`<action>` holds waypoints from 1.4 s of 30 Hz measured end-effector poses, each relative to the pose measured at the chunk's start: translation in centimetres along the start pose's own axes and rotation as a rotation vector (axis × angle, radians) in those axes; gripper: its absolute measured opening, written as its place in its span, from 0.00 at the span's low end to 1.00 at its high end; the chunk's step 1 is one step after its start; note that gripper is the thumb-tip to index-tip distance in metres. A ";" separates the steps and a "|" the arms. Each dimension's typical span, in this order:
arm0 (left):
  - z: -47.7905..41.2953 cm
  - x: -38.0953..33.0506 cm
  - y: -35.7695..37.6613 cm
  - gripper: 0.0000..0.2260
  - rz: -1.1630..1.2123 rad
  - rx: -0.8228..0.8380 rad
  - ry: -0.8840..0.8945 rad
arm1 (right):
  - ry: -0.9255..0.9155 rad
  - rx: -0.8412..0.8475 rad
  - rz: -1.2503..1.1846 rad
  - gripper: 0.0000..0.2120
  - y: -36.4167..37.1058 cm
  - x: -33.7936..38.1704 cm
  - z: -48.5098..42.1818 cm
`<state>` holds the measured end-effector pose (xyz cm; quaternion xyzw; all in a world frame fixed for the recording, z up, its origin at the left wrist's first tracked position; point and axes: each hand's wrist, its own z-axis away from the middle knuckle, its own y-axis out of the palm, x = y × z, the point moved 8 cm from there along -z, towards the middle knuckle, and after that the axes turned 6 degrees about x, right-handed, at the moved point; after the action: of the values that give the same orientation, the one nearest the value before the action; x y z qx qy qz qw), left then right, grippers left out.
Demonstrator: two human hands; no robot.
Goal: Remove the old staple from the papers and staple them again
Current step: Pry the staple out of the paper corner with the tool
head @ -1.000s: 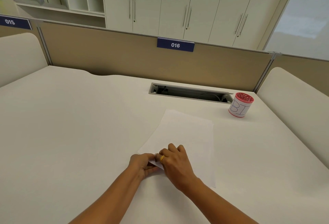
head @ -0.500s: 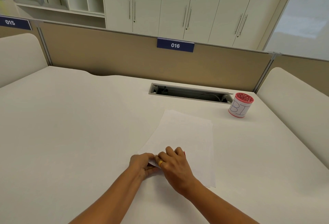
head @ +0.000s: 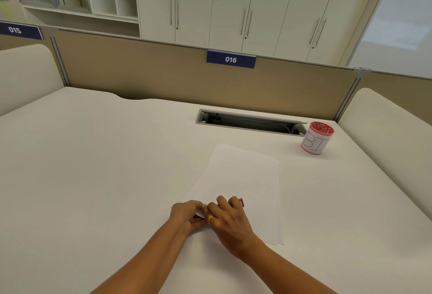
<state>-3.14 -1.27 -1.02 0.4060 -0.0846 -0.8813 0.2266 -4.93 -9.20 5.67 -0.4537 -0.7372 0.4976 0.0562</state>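
White papers (head: 240, 181) lie flat on the white desk (head: 93, 176), slightly fanned at the near right edge. My left hand (head: 187, 214) pinches their near left corner, which is lifted a little. My right hand (head: 228, 220), wearing a gold ring, is closed over a small pink tool (head: 241, 202) at that same corner; only the tool's tip pokes out past my fingers. The staple itself is hidden under my hands.
A pink cup (head: 316, 138) wrapped in a white label marked "BI" stands at the far right of the desk. A cable slot (head: 250, 122) opens in the desk behind the papers. A tan partition (head: 163, 78) closes off the back.
My right hand has shifted slightly and the pink tool's tip now shows beyond my fingers. The papers and my left hand have stayed in place.
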 end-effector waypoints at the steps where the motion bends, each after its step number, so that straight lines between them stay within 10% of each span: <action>1: 0.0 0.0 0.0 0.08 -0.003 0.000 0.001 | 0.000 -0.009 -0.001 0.08 0.0 0.0 0.0; 22: 0.1 0.0 -0.1 0.08 -0.021 -0.021 0.000 | 0.033 -0.138 0.034 0.23 -0.8 0.4 0.4; 27: -0.5 0.1 -0.3 0.07 -0.030 -0.003 0.019 | 0.024 -0.129 0.007 0.10 -0.5 0.1 0.6; 42: -1.4 0.3 -0.9 0.04 -0.024 0.003 0.011 | 0.562 0.344 -0.301 0.10 1.0 -4.6 0.6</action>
<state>-2.61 -0.59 -2.44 0.4121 -0.0801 -0.8816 0.2159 -1.94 -12.88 6.25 -0.4429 -0.6571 0.4565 0.4046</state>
